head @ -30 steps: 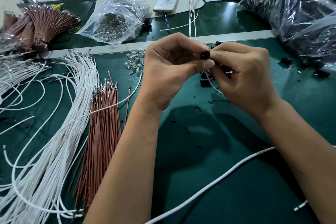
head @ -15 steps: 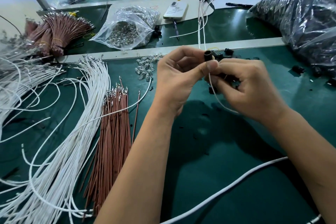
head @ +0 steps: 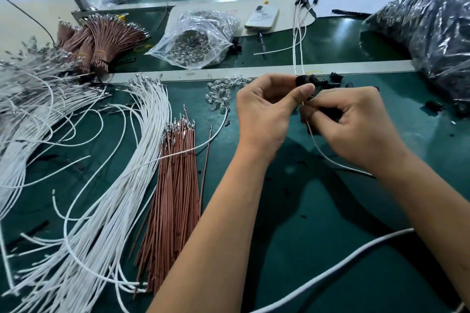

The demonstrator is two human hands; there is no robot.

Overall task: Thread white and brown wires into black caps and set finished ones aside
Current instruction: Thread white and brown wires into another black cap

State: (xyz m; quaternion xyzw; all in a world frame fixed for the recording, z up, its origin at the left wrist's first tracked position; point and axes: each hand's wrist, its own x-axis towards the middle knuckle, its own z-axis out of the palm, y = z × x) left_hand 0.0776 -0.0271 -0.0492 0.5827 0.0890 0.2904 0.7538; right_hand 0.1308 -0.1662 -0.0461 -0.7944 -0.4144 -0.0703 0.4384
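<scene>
We count two hands: left hand and right hand. We count two plastic bags: one clear bag and one dark bag. One phone and two pens lie on the desk. White wires, brown wires and loose black caps are too numerous to count.

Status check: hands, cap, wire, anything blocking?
Left hand pinches black cap. Right hand pinches white wire just below the cap. Whether it's seated: cannot tell. Loose caps behind the hands, nothing blocking.
</scene>
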